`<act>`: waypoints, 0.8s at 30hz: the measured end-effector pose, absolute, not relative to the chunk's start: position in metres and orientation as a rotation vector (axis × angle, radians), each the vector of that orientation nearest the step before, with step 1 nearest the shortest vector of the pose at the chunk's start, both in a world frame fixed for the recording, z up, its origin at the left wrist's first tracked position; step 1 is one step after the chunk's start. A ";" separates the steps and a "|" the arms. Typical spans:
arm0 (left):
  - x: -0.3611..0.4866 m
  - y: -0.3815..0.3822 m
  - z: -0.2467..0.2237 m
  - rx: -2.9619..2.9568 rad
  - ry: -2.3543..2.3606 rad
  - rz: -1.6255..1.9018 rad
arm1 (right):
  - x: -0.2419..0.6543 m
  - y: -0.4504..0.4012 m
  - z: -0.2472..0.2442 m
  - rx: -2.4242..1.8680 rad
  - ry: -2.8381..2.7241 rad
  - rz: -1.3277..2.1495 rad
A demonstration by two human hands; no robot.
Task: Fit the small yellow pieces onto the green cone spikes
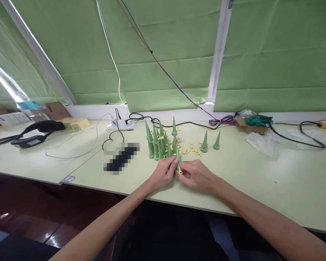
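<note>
Near the table's front edge, my left hand grips a green cone that points upward. Beside it my right hand has its fingers closed round a small yellow piece at the cone's lower part. The cone's base is hidden by my fingers. Just behind my hands stands a cluster of green cones, several with yellow pieces on them. Loose yellow pieces lie right of the cluster. Two separate green cones stand upright farther right.
A black headset and yellow blocks are on the left. A power strip with cables sits at the back. A blurred dark item lies left of the cones. At the right are a cardboard box and clear plastic bags.
</note>
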State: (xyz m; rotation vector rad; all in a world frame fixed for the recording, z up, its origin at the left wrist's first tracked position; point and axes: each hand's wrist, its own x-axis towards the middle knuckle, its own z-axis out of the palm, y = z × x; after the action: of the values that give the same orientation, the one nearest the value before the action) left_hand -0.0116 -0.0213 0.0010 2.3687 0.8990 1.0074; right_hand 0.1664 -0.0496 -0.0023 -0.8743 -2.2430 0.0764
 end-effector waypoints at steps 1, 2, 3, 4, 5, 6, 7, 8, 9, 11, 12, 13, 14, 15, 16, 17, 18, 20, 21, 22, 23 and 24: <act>-0.012 -0.021 0.001 2.371 0.900 1.008 | 0.166 -0.049 -0.002 -0.874 -2.246 0.076; -0.012 -0.021 0.000 2.372 0.901 1.009 | 0.167 -0.049 -0.002 -0.874 -2.247 0.075; -0.012 -0.021 0.000 2.372 0.902 1.009 | 0.167 -0.049 -0.002 -0.872 -2.246 0.075; -0.012 -0.021 0.000 2.369 0.903 1.008 | 0.167 -0.049 -0.002 -0.870 -2.242 0.078; -0.012 -0.021 0.000 2.363 0.903 1.007 | 0.167 -0.049 -0.002 -0.866 -2.238 0.085; -0.012 -0.022 0.001 2.357 0.902 1.005 | 0.167 -0.049 -0.001 -0.863 -2.233 0.096; -0.011 -0.022 0.001 2.349 0.901 1.002 | 0.167 -0.048 0.000 -0.860 -2.228 0.112; -0.011 -0.022 0.001 2.342 0.899 1.000 | 0.168 -0.048 0.000 -0.857 -2.224 0.131; -0.011 -0.022 0.001 2.335 0.896 0.997 | 0.168 -0.048 0.001 -0.857 -2.218 0.151; -0.011 -0.022 0.002 2.328 0.893 0.998 | 0.168 -0.048 0.002 -0.861 -2.207 0.185; -0.011 -0.022 0.001 2.326 0.894 1.002 | 0.168 -0.048 0.002 -0.865 -2.199 0.197; -0.011 -0.022 0.001 2.327 0.896 1.007 | 0.168 -0.048 0.002 -0.867 -2.193 0.208; -0.011 -0.021 0.001 2.331 0.900 1.011 | 0.168 -0.048 0.003 -0.866 -2.186 0.216; -0.011 -0.021 0.001 2.339 0.906 1.017 | 0.168 -0.049 0.003 -0.863 -2.183 0.222; -0.011 -0.021 0.000 2.349 0.915 1.027 | 0.169 -0.050 0.004 -0.859 -2.181 0.226; -0.011 -0.021 0.000 2.362 0.924 1.038 | 0.169 -0.050 0.004 -0.852 -2.180 0.230; -0.011 -0.022 0.000 2.376 0.935 1.054 | 0.170 -0.051 0.005 -0.840 -2.181 0.233; -0.010 -0.022 0.001 2.397 0.961 1.092 | 0.173 -0.051 0.007 -0.815 -2.173 0.233; -0.010 -0.023 0.001 2.404 0.972 1.107 | 0.175 -0.050 0.009 -0.809 -2.159 0.227; -0.010 -0.023 0.000 2.411 0.982 1.118 | 0.177 -0.049 0.010 -0.817 -2.130 0.213; -0.010 -0.024 0.000 2.420 0.989 1.124 | 0.180 -0.046 0.011 -0.845 -2.085 0.191; -0.010 -0.024 0.000 2.433 0.994 1.128 | 0.183 -0.043 0.013 -0.894 -2.026 0.161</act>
State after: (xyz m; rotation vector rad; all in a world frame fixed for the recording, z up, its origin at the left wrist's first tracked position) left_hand -0.0097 -0.0240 -0.0002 2.4331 0.9936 1.1280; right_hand 0.1834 -0.0428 0.0126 -0.8939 -2.0261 0.1614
